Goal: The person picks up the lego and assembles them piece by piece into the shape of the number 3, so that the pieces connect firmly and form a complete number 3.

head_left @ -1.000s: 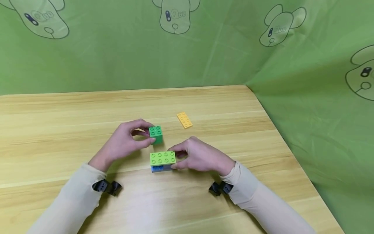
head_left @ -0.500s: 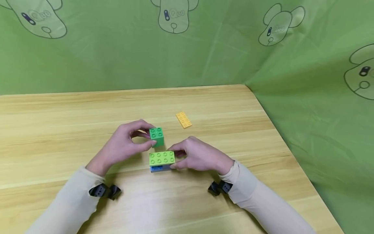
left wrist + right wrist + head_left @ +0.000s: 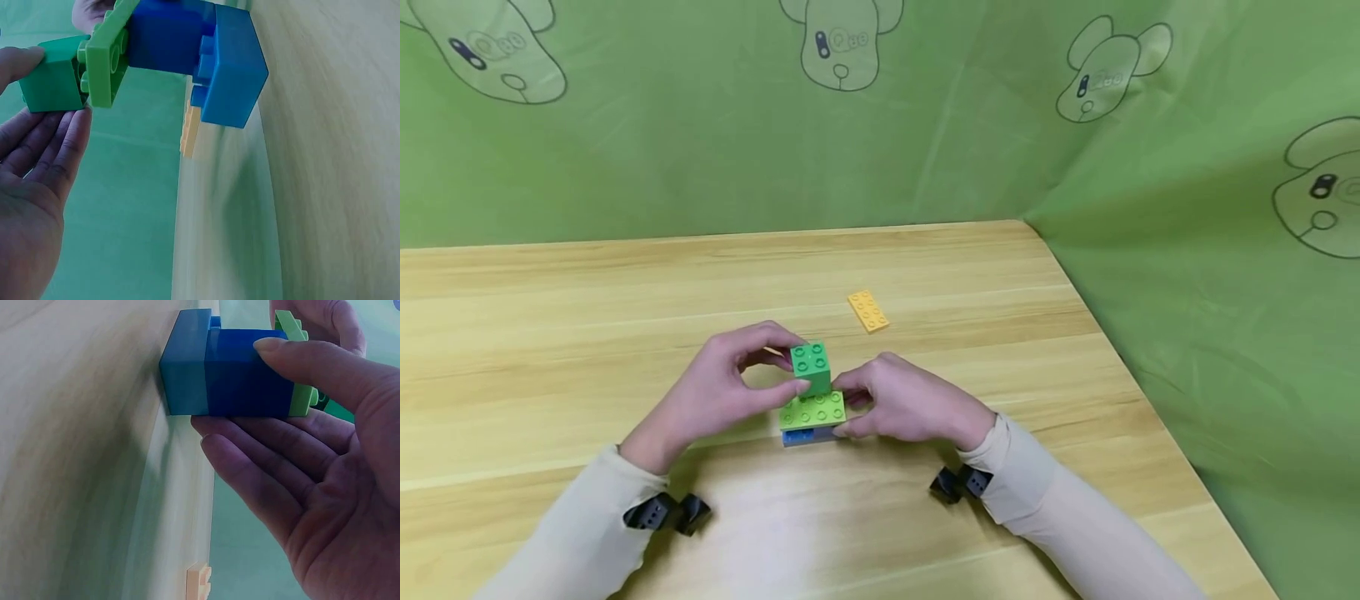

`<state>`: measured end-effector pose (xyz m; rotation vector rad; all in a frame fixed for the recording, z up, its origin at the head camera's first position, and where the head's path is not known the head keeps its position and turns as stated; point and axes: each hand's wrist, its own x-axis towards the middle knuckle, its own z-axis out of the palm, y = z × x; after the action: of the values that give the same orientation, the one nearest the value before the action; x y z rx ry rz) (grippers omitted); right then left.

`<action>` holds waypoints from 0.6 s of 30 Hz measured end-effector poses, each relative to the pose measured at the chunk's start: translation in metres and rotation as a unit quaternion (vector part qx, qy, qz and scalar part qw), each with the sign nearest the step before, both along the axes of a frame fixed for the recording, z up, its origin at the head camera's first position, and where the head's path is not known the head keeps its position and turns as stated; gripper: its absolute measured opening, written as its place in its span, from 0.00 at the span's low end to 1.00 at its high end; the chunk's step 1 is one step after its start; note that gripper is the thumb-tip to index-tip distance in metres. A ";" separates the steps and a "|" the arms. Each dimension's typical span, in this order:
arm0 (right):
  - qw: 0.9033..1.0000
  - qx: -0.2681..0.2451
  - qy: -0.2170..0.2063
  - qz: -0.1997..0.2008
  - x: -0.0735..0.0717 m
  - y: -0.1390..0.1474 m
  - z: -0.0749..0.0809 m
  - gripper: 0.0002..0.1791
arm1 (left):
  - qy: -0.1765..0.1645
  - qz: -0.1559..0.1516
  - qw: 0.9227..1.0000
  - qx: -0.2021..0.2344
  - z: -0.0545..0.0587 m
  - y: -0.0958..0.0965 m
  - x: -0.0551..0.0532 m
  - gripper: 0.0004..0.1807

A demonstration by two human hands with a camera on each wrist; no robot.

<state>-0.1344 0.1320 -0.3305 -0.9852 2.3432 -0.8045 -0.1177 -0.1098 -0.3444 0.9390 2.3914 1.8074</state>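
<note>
long pale beige sleeves (image 3: 587,525) | black wrist-worn devices (image 3: 657,512) | bare fingers (image 3: 250,472)

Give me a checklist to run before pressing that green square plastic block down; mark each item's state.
1. Left hand gripping the green square plastic block: ok.
2. Right hand pinching the dark blue plastic block in the stack: ok.
3. Studs of the lime-green plastic plate facing up: ok.
4. Green block exactly lined up with those studs: cannot tell.
5. Lighter blue plastic brick at the bottom flat on the wooden table: cannot tell.
6. Orange-yellow rectangular plastic plate apart from both hands: ok.
</note>
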 end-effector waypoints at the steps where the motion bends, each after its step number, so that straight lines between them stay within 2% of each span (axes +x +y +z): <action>1: 1.000 0.001 0.005 0.003 0.000 0.000 0.000 0.12 | 0.001 -0.001 1.000 0.002 0.000 0.001 0.001 0.18; 5: 1.000 0.005 0.018 0.010 -0.001 0.000 -0.001 0.10 | 0.012 -0.007 1.000 0.012 0.000 0.004 0.003 0.18; 12: 1.000 -0.003 0.007 0.006 -0.001 0.001 -0.001 0.13 | 0.041 -0.028 0.999 0.022 0.001 0.013 0.008 0.19; 18: 1.000 -0.001 0.007 0.003 -0.001 0.000 -0.002 0.10 | 0.061 -0.035 0.997 0.021 0.000 0.017 0.010 0.18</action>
<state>-0.1356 0.1322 -0.3322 -1.0021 2.3513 -0.7998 -0.1073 -0.0924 -0.3443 1.1545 2.3645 1.8340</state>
